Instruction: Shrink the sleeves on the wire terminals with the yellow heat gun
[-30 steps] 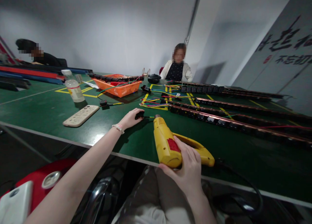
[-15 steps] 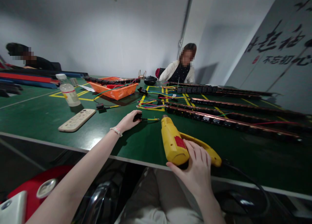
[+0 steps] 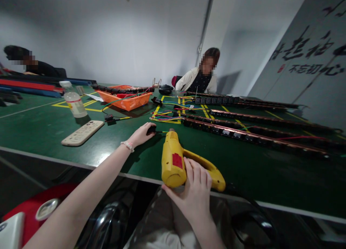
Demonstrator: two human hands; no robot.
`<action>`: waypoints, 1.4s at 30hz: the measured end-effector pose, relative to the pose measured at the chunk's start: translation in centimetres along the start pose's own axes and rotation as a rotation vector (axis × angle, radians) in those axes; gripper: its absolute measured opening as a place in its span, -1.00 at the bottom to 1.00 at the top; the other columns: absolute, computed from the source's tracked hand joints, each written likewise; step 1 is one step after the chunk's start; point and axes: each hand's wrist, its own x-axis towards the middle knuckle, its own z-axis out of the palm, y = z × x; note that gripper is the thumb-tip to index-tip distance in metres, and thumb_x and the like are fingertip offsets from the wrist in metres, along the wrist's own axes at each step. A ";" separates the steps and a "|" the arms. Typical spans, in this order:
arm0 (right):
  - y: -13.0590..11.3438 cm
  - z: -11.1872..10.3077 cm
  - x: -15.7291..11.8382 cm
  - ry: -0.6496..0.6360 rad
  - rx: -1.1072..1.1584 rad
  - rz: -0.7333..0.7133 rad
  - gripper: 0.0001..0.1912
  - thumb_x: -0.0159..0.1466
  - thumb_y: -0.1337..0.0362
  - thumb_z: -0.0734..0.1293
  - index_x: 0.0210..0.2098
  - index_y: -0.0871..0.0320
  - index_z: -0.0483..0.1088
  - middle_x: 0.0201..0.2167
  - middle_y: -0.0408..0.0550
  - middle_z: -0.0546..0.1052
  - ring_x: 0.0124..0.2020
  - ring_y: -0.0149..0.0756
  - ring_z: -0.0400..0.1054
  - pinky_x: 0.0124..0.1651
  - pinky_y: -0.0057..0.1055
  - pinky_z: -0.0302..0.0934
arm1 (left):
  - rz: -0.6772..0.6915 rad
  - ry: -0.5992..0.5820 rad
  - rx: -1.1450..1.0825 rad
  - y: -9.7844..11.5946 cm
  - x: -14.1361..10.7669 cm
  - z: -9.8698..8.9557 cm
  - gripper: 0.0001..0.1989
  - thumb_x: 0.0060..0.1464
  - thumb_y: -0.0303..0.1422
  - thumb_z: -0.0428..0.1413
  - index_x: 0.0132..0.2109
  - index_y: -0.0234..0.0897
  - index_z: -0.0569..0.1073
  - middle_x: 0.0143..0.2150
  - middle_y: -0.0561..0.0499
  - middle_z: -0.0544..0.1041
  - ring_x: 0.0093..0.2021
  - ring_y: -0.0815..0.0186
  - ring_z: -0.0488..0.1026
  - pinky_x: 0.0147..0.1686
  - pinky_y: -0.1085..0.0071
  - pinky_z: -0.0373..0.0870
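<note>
**Heat gun in the right hand, small black plug under the left**

While the right hand (image 3: pixel 196 191) wraps the rear of the yellow heat gun (image 3: pixel 173 162), its fingers lie over the body beside the red label and the thumb hooks under the near end. The gun rests on the green table (image 3: pixel 40 130) at its near edge, nozzle pointing away toward the left hand (image 3: pixel 140 134). That hand is closed lightly on a small black plug (image 3: pixel 151 129) pressed to the table, with a thin wire (image 3: pixel 159 132) running from it toward the nozzle.

Judging by its shape, the gun looks like hard, stiff plastic, moderately heavy and front-loaded; the looped handle behind the body seems the safest hold, well back from the metal nozzle, which may be hot. Its cord trails off the table to the right. The plug looks light and rigid, the wire limp, so pinching the plug body rather than the wire should hold it steadier.

Farther out lie a remote (image 3: pixel 82 132), a bottle (image 3: pixel 73 104), an orange basket (image 3: pixel 125 99), coloured wires and 4 or so long socket strips (image 3: pixel 243 135). 2 other people sit at the far side.
</note>
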 end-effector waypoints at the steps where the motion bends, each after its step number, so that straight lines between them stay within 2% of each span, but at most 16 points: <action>1: -0.4 0.1 0.1 0.001 0.013 -0.005 -0.10 0.05 -0.30 0.22 0.12 0.30 0.19 0.02 0.17 0.36 0.02 -0.05 0.18 0.09 -0.14 -0.04 | -0.001 0.002 -0.002 -0.1 0.0 0.0 -0.58 0.02 -0.31 0.07 0.06 -0.21 0.31 -0.01 -0.08 0.41 -0.02 0.16 0.41 0.01 0.20 0.35; 6: -2.2 0.7 0.2 0.006 0.091 0.000 -0.08 0.01 -0.31 0.25 0.10 0.30 0.22 0.00 0.14 0.38 0.03 -0.07 0.19 0.13 -0.16 -0.07 | -0.003 0.023 -0.014 -0.5 0.2 0.2 -0.59 0.02 -0.32 0.06 0.05 -0.24 0.30 -0.02 -0.10 0.40 -0.01 0.18 0.39 0.02 0.21 0.35; 11: -2.8 0.8 0.2 0.035 0.112 -0.041 -0.08 -0.01 -0.31 0.25 0.08 0.30 0.24 -0.01 0.12 0.40 0.02 -0.09 0.20 0.14 -0.20 -0.07 | -0.007 0.047 -0.034 -0.9 0.2 0.3 -0.60 -0.01 -0.39 0.03 0.03 -0.27 0.31 -0.05 -0.09 0.41 -0.04 0.21 0.40 0.01 0.23 0.36; 15: -2.3 1.0 0.2 0.088 0.126 -0.054 -0.08 -0.04 -0.33 0.26 0.05 0.30 0.28 -0.04 0.10 0.43 -0.01 -0.10 0.23 0.14 -0.22 -0.06 | -0.006 0.066 -0.060 -1.4 0.0 0.4 -0.60 -0.02 -0.39 0.04 0.02 -0.25 0.32 -0.06 -0.07 0.42 -0.05 0.23 0.41 -0.01 0.24 0.38; 21: -0.4 0.6 0.3 0.070 0.126 -0.070 -0.10 -0.05 -0.31 0.26 0.04 0.27 0.29 -0.04 0.09 0.43 0.00 -0.09 0.26 0.15 -0.20 -0.05 | -0.001 0.050 -0.093 -1.3 -0.1 0.3 -0.62 0.01 -0.32 0.05 0.02 -0.23 0.32 -0.06 -0.07 0.43 -0.05 0.22 0.42 0.00 0.21 0.38; 32: 3.0 0.9 0.3 0.115 -0.003 0.020 -0.15 -0.01 -0.24 0.28 0.07 0.25 0.25 -0.02 0.11 0.41 0.01 -0.06 0.24 0.16 -0.13 -0.05 | -0.023 0.022 -0.071 -0.9 0.0 -0.1 -0.59 -0.01 -0.31 0.09 0.03 -0.23 0.32 -0.04 -0.07 0.42 -0.05 0.21 0.41 -0.01 0.22 0.38; 36: 3.0 0.7 0.4 0.118 -0.053 0.014 -0.16 0.00 -0.23 0.29 0.07 0.27 0.24 -0.03 0.13 0.41 0.01 -0.07 0.23 0.14 -0.13 -0.04 | -0.013 0.024 -0.083 -0.9 -0.1 0.0 -0.60 0.00 -0.30 0.08 0.03 -0.24 0.32 -0.05 -0.07 0.42 -0.05 0.21 0.41 -0.02 0.23 0.38; 42: 1.3 0.4 0.2 0.093 -0.112 0.074 -0.16 0.04 -0.22 0.27 0.08 0.29 0.22 -0.04 0.17 0.38 -0.02 -0.04 0.19 0.07 -0.11 0.00 | -0.005 0.031 -0.090 -0.8 -0.1 0.1 -0.61 0.02 -0.31 0.07 0.03 -0.24 0.32 -0.05 -0.06 0.41 -0.05 0.22 0.41 -0.01 0.25 0.38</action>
